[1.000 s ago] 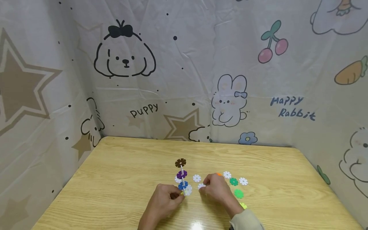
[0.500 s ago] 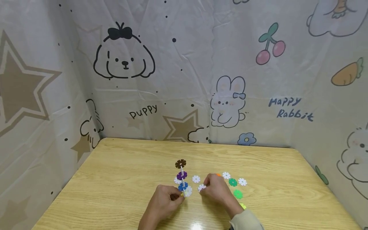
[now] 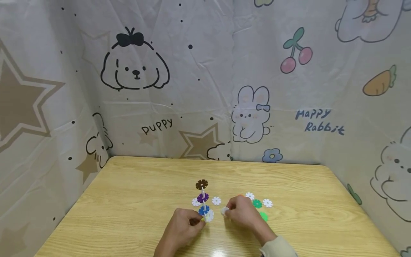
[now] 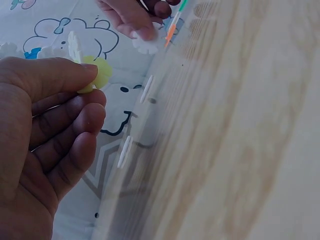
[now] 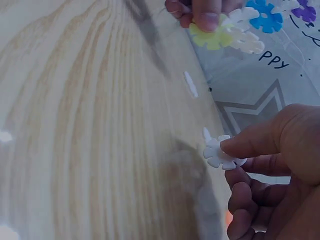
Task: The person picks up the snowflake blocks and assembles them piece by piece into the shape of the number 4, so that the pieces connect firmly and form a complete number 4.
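With your left hand (image 3: 185, 226) you are pinching the yellow disc (image 4: 102, 74) between thumb and index finger, at the foot of the upright chain (image 3: 203, 210). Above it the blue disc (image 5: 273, 22), the purple disc (image 3: 199, 198) and the brown disc (image 3: 201, 184) are standing in that order, with white links between. With your right hand (image 3: 243, 212) you are pinching the white disc (image 5: 215, 153) between thumb and fingers, apart from the chain.

You appear to be adding this disc; the next move seems to be calling for aligning notch with notch, crosswise, while bracing the foot. Pressing hard may be risking a tilt.

Other items, left to right: the first loose disc (image 3: 195, 202) is lying behind the chain; the second loose disc (image 3: 216, 201) is lying between chain and right hand, near the likely path. Past that hand, the orange disc (image 3: 240, 195) is showing in part, and the dark green disc (image 3: 257, 203), the light green disc (image 3: 264, 216) and more white ones are lying on the table (image 3: 144, 185).
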Available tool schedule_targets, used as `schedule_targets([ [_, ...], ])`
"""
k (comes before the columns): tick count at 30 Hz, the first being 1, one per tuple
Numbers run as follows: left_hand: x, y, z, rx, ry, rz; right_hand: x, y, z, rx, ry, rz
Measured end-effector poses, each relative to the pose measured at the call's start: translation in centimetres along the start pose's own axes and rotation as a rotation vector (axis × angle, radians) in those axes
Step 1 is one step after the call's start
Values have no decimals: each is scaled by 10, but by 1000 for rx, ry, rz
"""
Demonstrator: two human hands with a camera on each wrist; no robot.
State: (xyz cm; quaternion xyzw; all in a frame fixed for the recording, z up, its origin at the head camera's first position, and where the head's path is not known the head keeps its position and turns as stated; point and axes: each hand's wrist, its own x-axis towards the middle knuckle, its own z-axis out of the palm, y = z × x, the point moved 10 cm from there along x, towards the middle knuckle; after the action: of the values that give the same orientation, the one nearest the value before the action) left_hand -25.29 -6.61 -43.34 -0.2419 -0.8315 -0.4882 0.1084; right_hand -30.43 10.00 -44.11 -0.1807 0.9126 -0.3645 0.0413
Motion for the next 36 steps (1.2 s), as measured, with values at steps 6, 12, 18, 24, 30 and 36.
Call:
schedule_targets([
  [6,1,1,3,-2,-11,-7,-4,-7,-11,37,-4,-26],
  [12,2,2,7,2,-19,-7,-7,-13,-18,112,-12,-43],
  [18,4,4,10,13,-20,0,-11,-22,-22,156,-38,-61],
  [24,6,5,13,7,-30,4,-15,-35,-26,189,-63,-116],
  [30,8,5,15,10,-43,1,-16,-38,-25,190,-91,-127],
  [36,10,7,18,1,-56,7,-16,-38,-26,184,-96,-151],
])
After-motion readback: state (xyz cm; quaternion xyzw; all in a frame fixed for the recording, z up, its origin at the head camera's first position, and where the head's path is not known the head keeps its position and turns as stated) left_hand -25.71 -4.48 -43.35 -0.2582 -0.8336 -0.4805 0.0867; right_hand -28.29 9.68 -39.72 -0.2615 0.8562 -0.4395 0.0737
